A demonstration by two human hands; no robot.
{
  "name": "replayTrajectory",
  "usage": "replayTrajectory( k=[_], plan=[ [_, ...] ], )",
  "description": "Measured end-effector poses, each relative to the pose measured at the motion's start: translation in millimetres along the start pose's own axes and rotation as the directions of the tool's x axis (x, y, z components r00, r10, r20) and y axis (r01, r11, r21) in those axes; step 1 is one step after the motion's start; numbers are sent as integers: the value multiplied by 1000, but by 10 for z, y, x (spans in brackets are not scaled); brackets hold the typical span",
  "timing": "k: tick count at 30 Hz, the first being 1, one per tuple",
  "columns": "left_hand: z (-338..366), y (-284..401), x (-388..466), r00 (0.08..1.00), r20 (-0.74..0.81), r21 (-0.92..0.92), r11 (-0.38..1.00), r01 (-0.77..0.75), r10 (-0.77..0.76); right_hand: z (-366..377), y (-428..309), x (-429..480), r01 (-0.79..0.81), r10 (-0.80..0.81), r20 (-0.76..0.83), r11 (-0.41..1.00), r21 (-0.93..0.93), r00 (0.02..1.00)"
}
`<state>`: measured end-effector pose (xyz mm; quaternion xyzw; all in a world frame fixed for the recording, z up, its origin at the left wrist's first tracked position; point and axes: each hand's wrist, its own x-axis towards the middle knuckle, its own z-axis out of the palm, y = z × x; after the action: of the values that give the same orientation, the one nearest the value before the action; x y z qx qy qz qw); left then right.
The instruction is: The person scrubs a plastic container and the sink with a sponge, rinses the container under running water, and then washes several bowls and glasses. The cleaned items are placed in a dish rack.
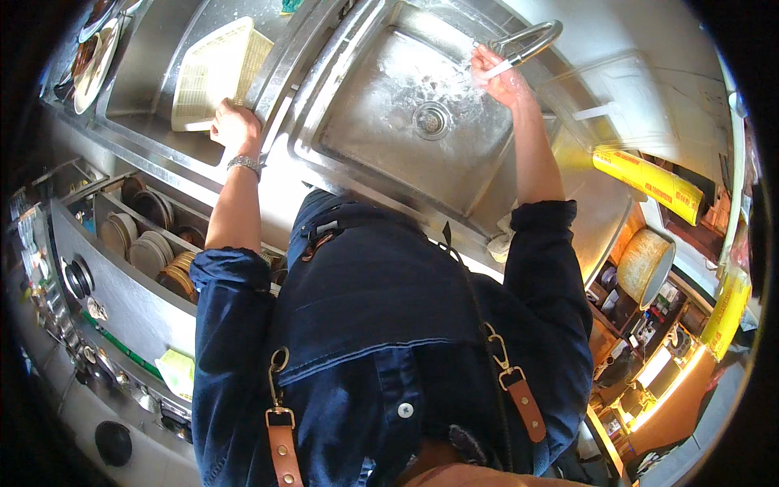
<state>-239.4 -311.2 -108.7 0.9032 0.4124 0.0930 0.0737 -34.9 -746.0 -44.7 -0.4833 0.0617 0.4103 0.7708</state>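
Observation:
My left hand [236,126], with a metal watch band at the wrist, grips the near corner of a cream perforated plastic basket [210,70]. The basket is tilted in the left sink basin [137,82]. My right hand [499,79] is at the outlet of the curved chrome faucet [538,41], above the right sink basin [371,115]. A white streak, likely running water, crosses this hand. Its fingers are curled close together, and I cannot tell whether they hold anything. Water glistens on the basin floor near the round drain strainer [433,120].
Stacked plates [149,252] stand in an open metal drawer [122,259] at lower left. More dishes [100,67] sit at the left sink's far end. A yellow printed box [648,182] lies right of the sink. A cloth [500,246] rests at the counter's front edge. A large pot [642,268] stands at right.

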Motion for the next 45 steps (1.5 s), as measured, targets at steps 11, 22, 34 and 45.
replayTrajectory(
  k=[11,22,34,45],
  plan=[
    [-969,-795,375,995,-73,-663,742,-99,67,-22,46,-123,52,-71,-124,988,-147,990],
    [-2591,-43,-917,531,-166,-327,462,-824,831,400,363,-420,-89,86,-22,978,-189,996],
    [-729,757,-1238,20,366,-458,198,-867,931,-313,957,-595,-117,-263,-431,725,-679,863],
    [-303,2504,-1079,239,703,-633,436,640,670,265,1226,-1019,-93,-797,-172,145,-985,578]
  ],
)
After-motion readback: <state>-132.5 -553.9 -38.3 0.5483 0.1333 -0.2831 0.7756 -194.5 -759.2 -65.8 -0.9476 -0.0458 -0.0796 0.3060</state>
